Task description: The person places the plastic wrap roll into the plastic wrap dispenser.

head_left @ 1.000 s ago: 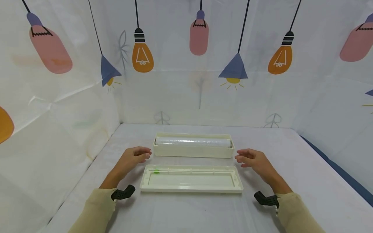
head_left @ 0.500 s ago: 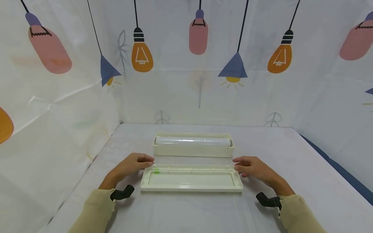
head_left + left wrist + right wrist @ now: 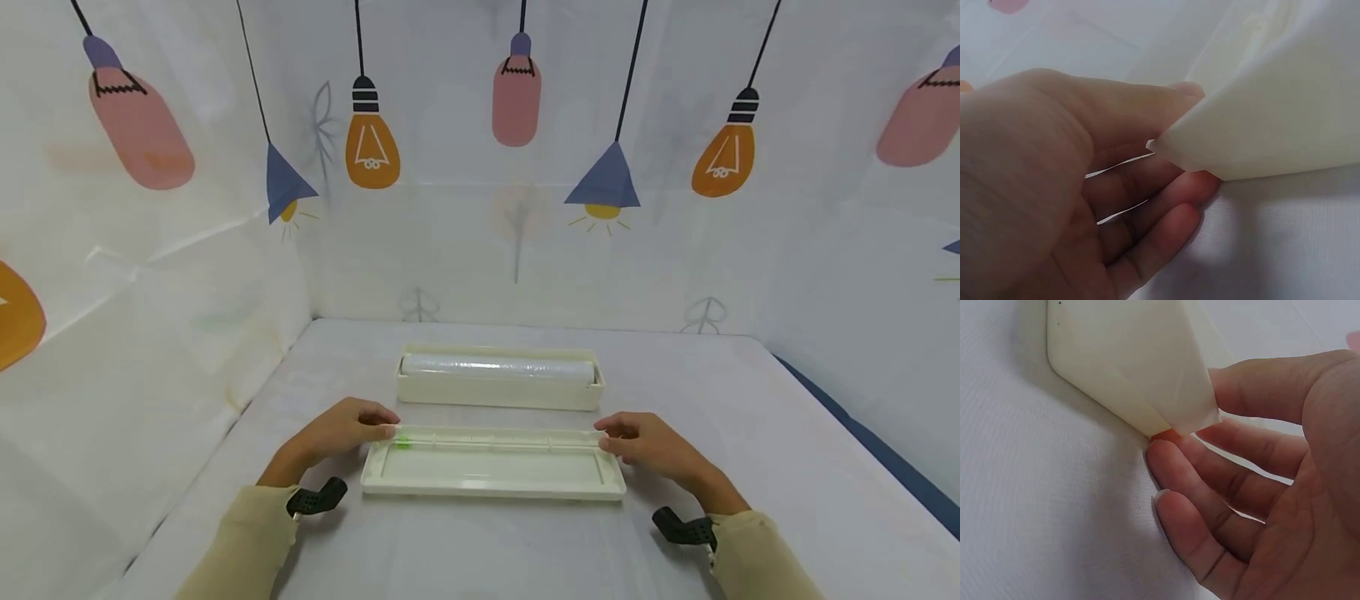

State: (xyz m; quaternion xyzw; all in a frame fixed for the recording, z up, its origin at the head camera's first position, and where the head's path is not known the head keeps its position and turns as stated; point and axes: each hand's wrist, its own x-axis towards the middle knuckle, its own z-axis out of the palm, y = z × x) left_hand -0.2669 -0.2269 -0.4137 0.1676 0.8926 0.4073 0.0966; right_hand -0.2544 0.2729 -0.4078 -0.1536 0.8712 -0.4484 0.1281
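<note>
A cream plastic lid lies inner side up, with a small green piece near its far left. My left hand pinches its far left corner, thumb on top and fingertips under the edge, as the left wrist view shows at the lid's corner. At the far right corner, my right hand pinches the lid the same way; in the right wrist view the fingers reach beneath the lid's end. Behind the lid stands a matching long box holding a roll of cling film.
A white cloth covers the table. White sheeting printed with hanging lamps rises behind and at both sides. Black camera mounts sit on both wrists, over beige sleeves.
Both hands have come down and inward from beside the box to the lid's far corners, which they now grip. Box and lid stay about where they were.
</note>
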